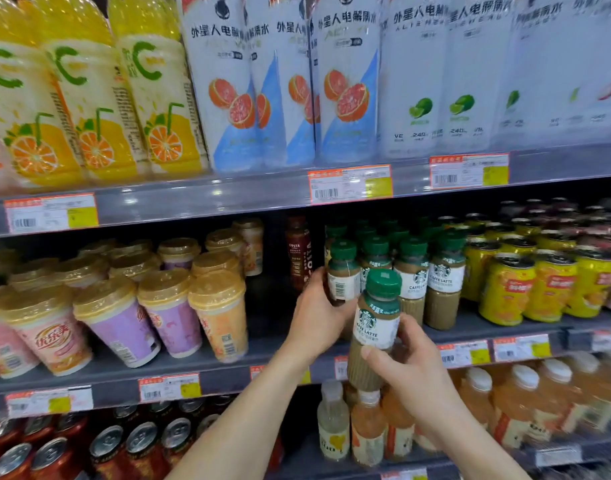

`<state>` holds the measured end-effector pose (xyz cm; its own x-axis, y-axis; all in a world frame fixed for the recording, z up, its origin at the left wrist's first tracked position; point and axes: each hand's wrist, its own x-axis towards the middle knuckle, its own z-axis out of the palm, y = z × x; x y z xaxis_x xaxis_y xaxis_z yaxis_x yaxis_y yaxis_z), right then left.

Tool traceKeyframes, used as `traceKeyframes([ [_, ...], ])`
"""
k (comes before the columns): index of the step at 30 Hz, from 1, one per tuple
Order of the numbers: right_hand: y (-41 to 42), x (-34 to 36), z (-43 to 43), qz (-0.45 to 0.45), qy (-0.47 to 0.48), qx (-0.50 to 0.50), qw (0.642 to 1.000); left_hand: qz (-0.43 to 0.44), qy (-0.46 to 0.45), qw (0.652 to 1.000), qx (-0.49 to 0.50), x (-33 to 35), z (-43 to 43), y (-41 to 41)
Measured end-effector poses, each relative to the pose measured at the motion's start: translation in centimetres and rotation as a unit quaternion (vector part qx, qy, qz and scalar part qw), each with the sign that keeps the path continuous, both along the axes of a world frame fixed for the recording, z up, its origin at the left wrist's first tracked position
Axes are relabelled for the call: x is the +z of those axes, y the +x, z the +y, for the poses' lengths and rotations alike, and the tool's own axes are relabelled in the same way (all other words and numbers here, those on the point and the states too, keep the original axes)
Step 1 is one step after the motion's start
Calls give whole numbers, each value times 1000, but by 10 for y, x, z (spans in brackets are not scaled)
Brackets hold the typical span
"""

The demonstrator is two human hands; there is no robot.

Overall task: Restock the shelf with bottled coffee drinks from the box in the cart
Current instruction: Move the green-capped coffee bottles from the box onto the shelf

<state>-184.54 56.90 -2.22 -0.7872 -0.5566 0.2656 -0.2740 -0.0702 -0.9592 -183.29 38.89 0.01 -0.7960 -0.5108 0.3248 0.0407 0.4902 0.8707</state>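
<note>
My right hand (409,370) grips a green-capped caffe latte bottle (377,327) by its lower body, upright, just in front of the middle shelf (200,367). My left hand (318,318) is wrapped round another latte bottle (344,275) standing at the left end of the coffee row, its barcode facing me. Several more green-capped latte bottles (444,275) stand in rows behind and to the right. The box and the cart are out of view.
A dark Costa bottle (299,252) stands left of the lattes beside a gap. Milk-tea cups (217,313) fill the shelf's left, yellow cans (508,289) its right. Large drink bottles (345,81) stand above; cans and juice bottles (368,431) below.
</note>
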Motion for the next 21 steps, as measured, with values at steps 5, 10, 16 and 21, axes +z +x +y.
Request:
traceKeyframes([
  [5, -2, -3, -1, 16, 9, -18, 1000, -30, -22, 999, 22, -5, -6, -8],
  [10, -1, 2, -11, 44, -3, -34, 998, -37, -29, 997, 56, -3, -25, -17],
  [16, -2, 7, -33, 65, -4, -31, 997, -27, -24, 999, 25, -4, -36, -19],
  [21, -5, 9, -53, 83, 10, -101, 991, 44, 174, 983, 38, -8, -46, 0],
])
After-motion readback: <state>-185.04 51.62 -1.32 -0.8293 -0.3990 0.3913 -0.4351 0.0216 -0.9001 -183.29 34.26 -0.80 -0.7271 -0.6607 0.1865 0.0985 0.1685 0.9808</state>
